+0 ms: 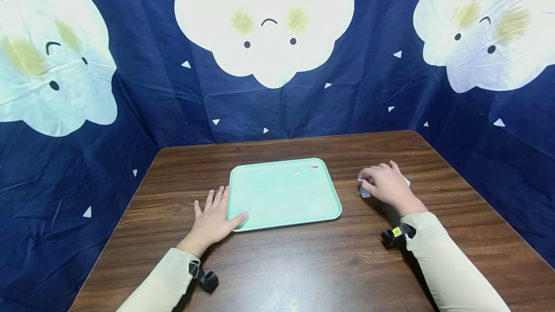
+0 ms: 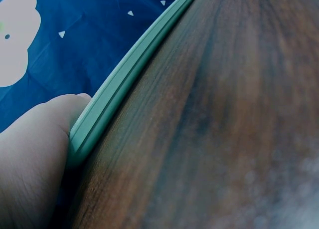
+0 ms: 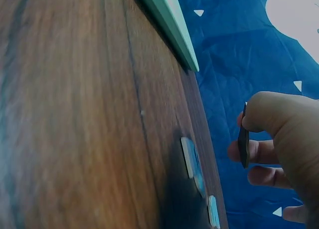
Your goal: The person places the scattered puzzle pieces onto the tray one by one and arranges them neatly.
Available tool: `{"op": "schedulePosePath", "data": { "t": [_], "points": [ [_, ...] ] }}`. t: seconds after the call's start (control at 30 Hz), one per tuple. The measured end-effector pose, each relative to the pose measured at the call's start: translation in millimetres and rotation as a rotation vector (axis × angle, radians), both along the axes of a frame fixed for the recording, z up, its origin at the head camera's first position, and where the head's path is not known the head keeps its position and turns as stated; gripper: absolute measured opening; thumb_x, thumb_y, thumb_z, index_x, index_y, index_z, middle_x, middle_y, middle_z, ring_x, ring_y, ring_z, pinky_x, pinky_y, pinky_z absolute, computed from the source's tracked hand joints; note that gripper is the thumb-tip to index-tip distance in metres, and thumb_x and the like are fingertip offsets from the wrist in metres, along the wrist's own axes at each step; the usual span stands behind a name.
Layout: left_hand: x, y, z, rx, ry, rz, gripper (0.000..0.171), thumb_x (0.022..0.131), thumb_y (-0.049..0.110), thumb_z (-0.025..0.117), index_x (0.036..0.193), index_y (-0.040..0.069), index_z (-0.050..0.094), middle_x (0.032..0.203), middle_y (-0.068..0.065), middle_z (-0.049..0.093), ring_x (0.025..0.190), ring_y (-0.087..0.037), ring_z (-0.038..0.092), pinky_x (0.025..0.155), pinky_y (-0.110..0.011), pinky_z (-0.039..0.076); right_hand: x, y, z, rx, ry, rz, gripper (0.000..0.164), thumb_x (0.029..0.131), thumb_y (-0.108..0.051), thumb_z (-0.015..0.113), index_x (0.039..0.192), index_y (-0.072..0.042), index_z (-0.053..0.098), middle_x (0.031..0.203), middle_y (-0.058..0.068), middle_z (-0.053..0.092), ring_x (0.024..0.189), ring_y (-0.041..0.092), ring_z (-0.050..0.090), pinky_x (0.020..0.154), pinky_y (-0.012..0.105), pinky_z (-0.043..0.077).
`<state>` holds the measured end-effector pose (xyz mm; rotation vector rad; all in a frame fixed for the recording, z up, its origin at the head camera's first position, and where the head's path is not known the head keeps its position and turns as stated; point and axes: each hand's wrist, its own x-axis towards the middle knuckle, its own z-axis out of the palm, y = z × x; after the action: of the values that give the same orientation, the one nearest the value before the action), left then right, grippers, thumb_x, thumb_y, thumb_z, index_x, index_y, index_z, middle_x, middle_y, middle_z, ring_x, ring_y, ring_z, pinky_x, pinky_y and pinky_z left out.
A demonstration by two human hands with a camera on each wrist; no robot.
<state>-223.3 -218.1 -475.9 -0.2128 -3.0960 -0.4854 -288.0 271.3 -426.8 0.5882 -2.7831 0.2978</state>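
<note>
A mint-green tray (image 1: 277,196) lies on the wooden table. My left hand (image 1: 213,219) rests at its left end, fingers straight and spread, with the thumb over the front left corner of the rim. Right of the tray, my right hand (image 1: 387,186) is raised a little above the table. Between thumb and fingertips it pinches a thin flat piece (image 3: 243,144), seen edge-on in the right wrist view, so its face is hidden. Below that hand, a flat blue-and-white piece (image 3: 192,161) and another flat piece (image 3: 213,211) lie on the table.
Two small flat pieces, one pale (image 1: 297,172) and one with a red mark (image 1: 313,168), lie in the tray's far right corner. A dark blue curtain (image 1: 269,110) with cloud prints hangs behind and beside the wooden table (image 1: 277,264).
</note>
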Motion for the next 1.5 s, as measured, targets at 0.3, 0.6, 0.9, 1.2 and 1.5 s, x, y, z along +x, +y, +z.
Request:
{"op": "schedulePosePath", "data": {
  "t": [0.3,0.6,0.9,1.2,1.5],
  "points": [
    [1.4,-1.8,-0.1,0.004,0.004,0.003,0.112,0.089,0.084,0.038,0.163,0.004,0.010,0.167,-0.021,0.011,0.153,-0.046,0.003,0.109,-0.077,-0.008,-6.1,-17.2,7.2,-0.006,-0.017,-0.003,0.017,0.089,-0.018,0.065,0.101,-0.014,0.077,0.092,0.000,0.074,0.105,0.036,0.063,0.109,0.075,0.019],
    [2.1,-0.2,1.2,0.002,-0.001,0.004,0.112,0.089,0.083,0.039,0.163,0.004,0.010,0.167,-0.021,0.011,0.153,-0.046,0.003,0.109,-0.077,-0.008,-13.6,-32.4,12.1,-0.004,-0.025,0.020,0.016,0.091,-0.020,0.069,0.103,-0.015,0.078,0.098,0.003,0.076,0.104,0.034,0.063,0.110,0.074,0.019],
    [2.1,1.6,1.4,0.001,-0.006,0.003,0.112,0.089,0.084,0.039,0.163,0.004,0.010,0.168,-0.021,0.011,0.153,-0.046,0.003,0.109,-0.077,-0.008,-19.7,-41.7,13.7,0.002,0.019,0.047,0.016,0.093,-0.022,0.069,0.105,-0.017,0.079,0.103,0.003,0.076,0.107,0.035,0.064,0.110,0.072,0.024],
    [0.7,0.3,0.6,0.002,-0.006,0.003,0.113,0.088,0.085,0.039,0.163,0.005,0.010,0.168,-0.021,0.010,0.153,-0.045,0.003,0.109,-0.077,-0.008,-27.2,-54.7,17.2,0.012,0.007,0.061,0.017,0.095,-0.024,0.068,0.107,-0.018,0.079,0.105,0.003,0.075,0.108,0.036,0.064,0.112,0.071,0.021],
    [0.6,0.7,1.0,-0.004,-0.005,0.006,0.113,0.088,0.085,0.039,0.163,0.005,0.010,0.168,-0.021,0.011,0.153,-0.045,0.003,0.110,-0.077,-0.007,-35.6,-71.7,21.7,0.012,-0.015,0.069,0.020,0.096,-0.026,0.066,0.110,-0.018,0.078,0.108,0.003,0.075,0.111,0.035,0.063,0.113,0.068,0.024]
  ]
}}
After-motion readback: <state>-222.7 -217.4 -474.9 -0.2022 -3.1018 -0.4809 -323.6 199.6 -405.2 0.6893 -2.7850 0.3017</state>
